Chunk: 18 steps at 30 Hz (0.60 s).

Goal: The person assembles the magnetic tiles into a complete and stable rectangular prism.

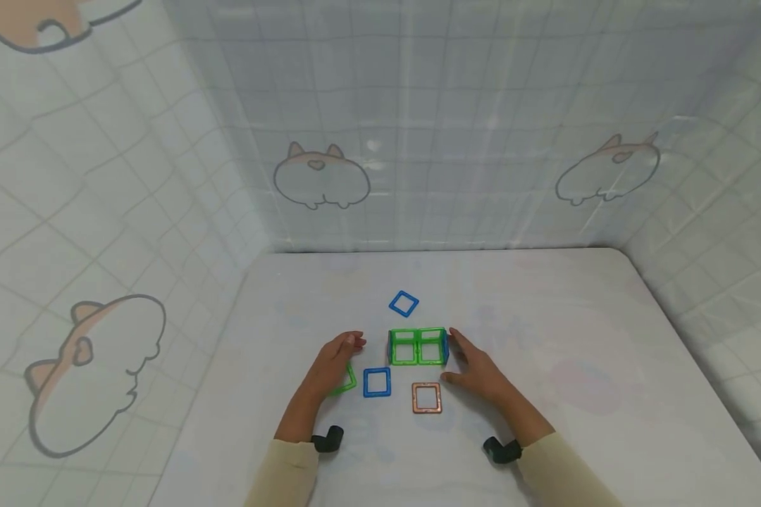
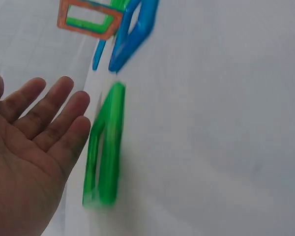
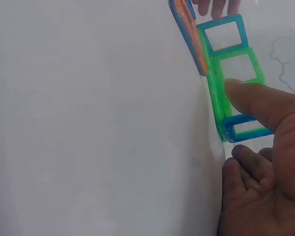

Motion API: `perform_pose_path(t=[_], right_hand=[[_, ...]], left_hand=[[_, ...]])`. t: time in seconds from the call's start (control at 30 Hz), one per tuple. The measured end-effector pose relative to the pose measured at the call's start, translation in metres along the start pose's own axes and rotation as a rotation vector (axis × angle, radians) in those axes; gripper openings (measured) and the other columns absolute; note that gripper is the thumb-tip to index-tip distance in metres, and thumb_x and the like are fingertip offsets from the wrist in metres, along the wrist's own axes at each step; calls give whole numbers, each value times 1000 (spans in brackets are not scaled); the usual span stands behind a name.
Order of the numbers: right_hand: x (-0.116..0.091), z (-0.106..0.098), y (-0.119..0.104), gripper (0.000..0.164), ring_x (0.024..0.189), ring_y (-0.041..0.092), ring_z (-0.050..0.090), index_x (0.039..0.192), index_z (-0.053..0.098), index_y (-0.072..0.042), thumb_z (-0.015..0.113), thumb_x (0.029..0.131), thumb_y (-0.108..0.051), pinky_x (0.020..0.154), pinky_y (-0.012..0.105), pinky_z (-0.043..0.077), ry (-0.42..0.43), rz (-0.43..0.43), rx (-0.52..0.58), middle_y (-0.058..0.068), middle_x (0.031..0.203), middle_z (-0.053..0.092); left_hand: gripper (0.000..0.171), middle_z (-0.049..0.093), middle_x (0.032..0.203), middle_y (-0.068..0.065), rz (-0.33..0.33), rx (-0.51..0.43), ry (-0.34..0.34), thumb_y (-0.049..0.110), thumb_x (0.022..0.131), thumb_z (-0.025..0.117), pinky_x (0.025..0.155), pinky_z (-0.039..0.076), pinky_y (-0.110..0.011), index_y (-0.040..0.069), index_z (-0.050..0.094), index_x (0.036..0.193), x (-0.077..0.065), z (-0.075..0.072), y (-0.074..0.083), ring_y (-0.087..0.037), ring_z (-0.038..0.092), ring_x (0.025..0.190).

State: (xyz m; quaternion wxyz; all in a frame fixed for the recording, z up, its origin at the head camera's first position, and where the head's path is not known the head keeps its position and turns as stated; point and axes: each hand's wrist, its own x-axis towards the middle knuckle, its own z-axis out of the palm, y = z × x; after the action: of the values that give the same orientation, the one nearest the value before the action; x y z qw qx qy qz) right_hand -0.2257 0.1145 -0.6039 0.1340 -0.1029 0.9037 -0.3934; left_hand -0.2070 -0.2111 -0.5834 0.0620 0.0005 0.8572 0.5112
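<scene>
A low box of magnetic square tiles, the green frames (image 1: 417, 348) with blue frames (image 1: 446, 348) at its sides, stands mid-table. At its right side my right hand (image 1: 478, 372) has thumb and fingers spread. The right wrist view shows that thumb overlapping the green frames (image 3: 219, 105). My left hand (image 1: 327, 365) is left of the box, fingers extended and holding nothing. Partly hidden by it in the head view is a loose green tile (image 1: 343, 389), which appears beside the fingers as a green frame (image 2: 110, 152) in the left wrist view.
A blue square tile (image 1: 377, 395) and an orange square tile (image 1: 427, 411) lie on the near side of the box. Beyond it, another blue tile (image 1: 413, 309) lies turned like a diamond. Sheeting with cartoon drawings (image 1: 321, 176) encloses the white table (image 1: 545, 310).
</scene>
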Motion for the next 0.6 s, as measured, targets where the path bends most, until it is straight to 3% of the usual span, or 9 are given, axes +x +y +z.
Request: perform_pose_path(t=[0.2,0.43,0.6], right_hand=[[-6,-3,0,101,142,30,42,160,21,-19,84,81,-29,115,48,37,0,-11,7,3,160,36],[-12,-6,4,99,140,30,44,159,23,-17,83,82,-29,114,48,37,7,-20,7,3,158,39],[-19,-3,7,100,145,30,36,160,22,-16,83,82,-32,116,50,34,0,-1,-35,3,160,36]], left_hand=[[46,65,132,-3,-10,105,33,45,107,38,114,38,-51,15,56,139,-7,-10,-3,-26,55,130],[41,65,132,-3,40,209,33,37,105,50,112,40,-50,14,57,138,-15,-15,-11,-25,54,131],[41,64,134,-2,18,213,22,34,103,55,113,39,-50,15,57,139,-22,-12,-17,-25,53,132]])
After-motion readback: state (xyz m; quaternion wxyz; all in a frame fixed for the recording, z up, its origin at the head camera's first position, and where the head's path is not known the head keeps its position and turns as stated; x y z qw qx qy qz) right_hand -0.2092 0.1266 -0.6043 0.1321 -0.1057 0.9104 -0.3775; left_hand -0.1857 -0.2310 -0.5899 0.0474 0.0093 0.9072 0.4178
